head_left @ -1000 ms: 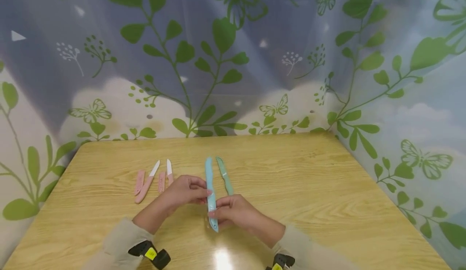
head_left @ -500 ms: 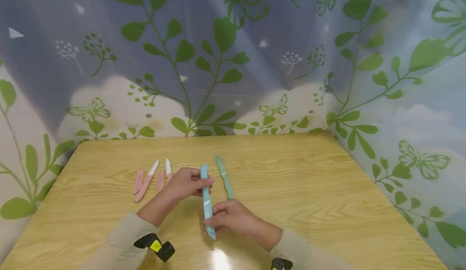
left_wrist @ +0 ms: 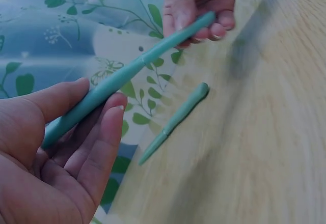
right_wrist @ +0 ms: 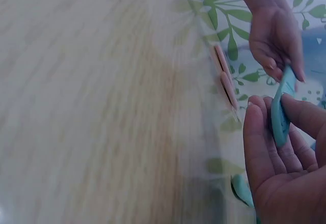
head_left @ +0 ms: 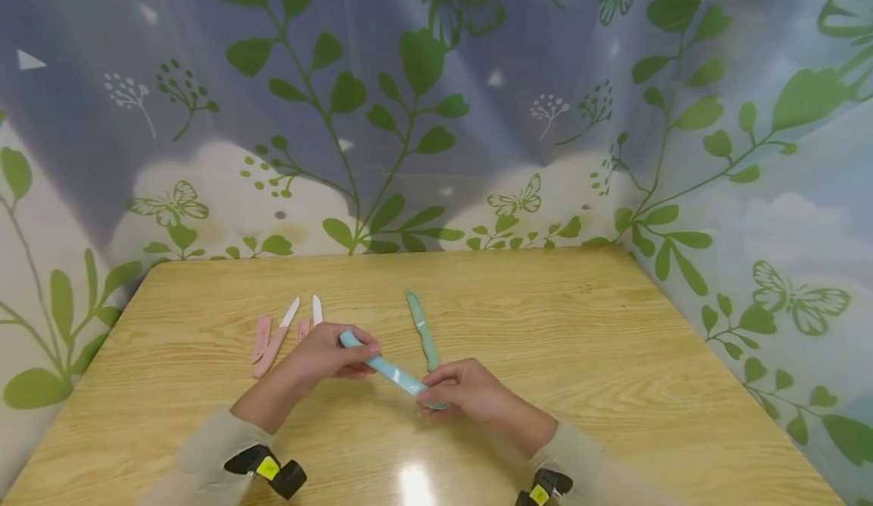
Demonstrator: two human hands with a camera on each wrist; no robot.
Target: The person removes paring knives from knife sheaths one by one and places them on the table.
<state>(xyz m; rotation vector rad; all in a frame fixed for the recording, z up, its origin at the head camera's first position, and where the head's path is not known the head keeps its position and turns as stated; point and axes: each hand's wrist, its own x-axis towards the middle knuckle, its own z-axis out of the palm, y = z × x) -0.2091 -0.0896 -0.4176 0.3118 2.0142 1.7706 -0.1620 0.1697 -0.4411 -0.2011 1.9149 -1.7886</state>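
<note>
Both hands hold a light blue knife (head_left: 392, 370) in its matching sheath, raised over the table and slanting down to the right in the head view. My left hand (head_left: 332, 352) grips the handle between thumb and fingers, and its rounded butt shows past the thumb. My right hand (head_left: 467, 392) pinches the sheath's far end (right_wrist: 281, 114), thumb on one side and fingers on the other. A green sheathed knife (head_left: 423, 332) lies on the table just beyond the hands; the left wrist view shows this green knife (left_wrist: 175, 122) beneath the held one.
To the left lie two pink knives with bare white blades, one pink knife (head_left: 274, 347) in full and a second white blade (head_left: 317, 310) partly behind my left hand. Pink sheaths (head_left: 261, 339) lie beside them. A leaf-patterned curtain (head_left: 436, 210) borders the wooden table (head_left: 614, 354).
The blue knife has turned from nearly upright in the head view to a rightward slant. My left hand has shifted from its middle to the handle; my right hand moved right with the sheath end.
</note>
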